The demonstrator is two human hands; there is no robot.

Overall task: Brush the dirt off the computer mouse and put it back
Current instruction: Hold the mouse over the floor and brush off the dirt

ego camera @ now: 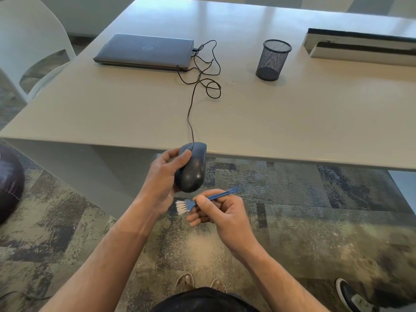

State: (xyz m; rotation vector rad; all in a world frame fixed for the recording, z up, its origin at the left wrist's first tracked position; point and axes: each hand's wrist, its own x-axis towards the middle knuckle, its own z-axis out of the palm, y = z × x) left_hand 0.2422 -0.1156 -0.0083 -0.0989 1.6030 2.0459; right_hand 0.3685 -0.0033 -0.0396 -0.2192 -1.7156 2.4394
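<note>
A dark wired computer mouse [193, 170] is held in the air just off the table's near edge, with my left hand [162, 179] wrapped around its left side. Its black cable [191, 109] runs up across the table to a closed grey laptop [145, 51]. My right hand [221, 212] grips a small blue brush [202, 200] with white bristles [180, 207]. The bristles point left and sit just below the mouse's rear end, apart from it.
A black mesh pen cup [272, 60] stands on the grey table [292, 113] at the back right, beside a long white and black box [362, 47]. A white chair [29, 41] is at the left. Patterned carpet [304, 210] and feet lie below.
</note>
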